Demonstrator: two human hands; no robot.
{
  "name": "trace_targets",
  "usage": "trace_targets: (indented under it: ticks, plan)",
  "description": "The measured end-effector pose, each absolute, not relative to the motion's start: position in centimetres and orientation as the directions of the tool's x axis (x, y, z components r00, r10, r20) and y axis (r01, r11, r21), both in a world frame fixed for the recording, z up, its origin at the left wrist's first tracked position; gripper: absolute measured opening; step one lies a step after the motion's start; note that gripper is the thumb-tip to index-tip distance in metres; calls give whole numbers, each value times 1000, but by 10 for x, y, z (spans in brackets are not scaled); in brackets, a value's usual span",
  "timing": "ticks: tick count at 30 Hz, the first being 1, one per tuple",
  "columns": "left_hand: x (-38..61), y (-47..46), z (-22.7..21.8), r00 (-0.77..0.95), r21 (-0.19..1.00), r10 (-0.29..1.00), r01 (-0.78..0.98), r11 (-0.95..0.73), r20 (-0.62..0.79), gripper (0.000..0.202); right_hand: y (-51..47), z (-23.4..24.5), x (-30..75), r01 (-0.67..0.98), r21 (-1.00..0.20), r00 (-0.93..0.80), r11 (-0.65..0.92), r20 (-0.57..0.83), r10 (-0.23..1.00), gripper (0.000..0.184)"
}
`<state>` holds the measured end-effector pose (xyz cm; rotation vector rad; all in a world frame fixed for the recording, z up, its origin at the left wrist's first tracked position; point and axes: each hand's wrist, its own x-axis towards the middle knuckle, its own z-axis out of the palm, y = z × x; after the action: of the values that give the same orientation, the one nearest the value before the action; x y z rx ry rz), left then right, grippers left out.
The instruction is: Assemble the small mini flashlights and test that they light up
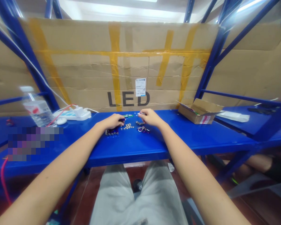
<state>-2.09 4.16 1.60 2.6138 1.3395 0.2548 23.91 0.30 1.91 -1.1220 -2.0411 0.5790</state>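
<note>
My left hand [113, 121] is closed at the left of the small parts, with a small dark purple piece [123, 119] at its fingertips. Just below it lies a row of several dark purple, metal-ended tubes [112, 132]. To the right, my right hand [151, 117] pinches a slim, dark and light piece [142, 114], too small to name. Between the hands several small silvery round parts [127, 126] are scattered, with a green pen-shaped item [128, 116] behind them. Dark small metal parts [139, 123] and purple-and-silver clips [143, 129] lie under my right hand.
The blue table [131, 147] backs onto a taped cardboard sheet [84, 75]. An open cardboard box [199, 112] stands at right, a white power strip [72, 115] and water bottle [38, 109] at left. Blue rack posts [210, 62] flank the table. Another person's leg [257, 162] shows at lower right.
</note>
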Motion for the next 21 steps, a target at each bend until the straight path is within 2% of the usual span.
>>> trace_targets:
  ticks: [4,7,13,21]
  plan:
    - [-16,39,17,572,184,804,783,-594,162,18,3,18,240,534,-672,-357,513,371,857,28]
    - [-16,40,17,519,119,830,828,-548,204,25,6,17,241,531,-671,-363,518,372,854,28]
    - [-17,44,16,471,149,880,867,-474,58,26,7,17,241,532,-667,-363,521,377,852,28]
    - [0,32,27,497,194,868,850,-489,11,22,2,21,240,537,-667,-354,517,378,855,29]
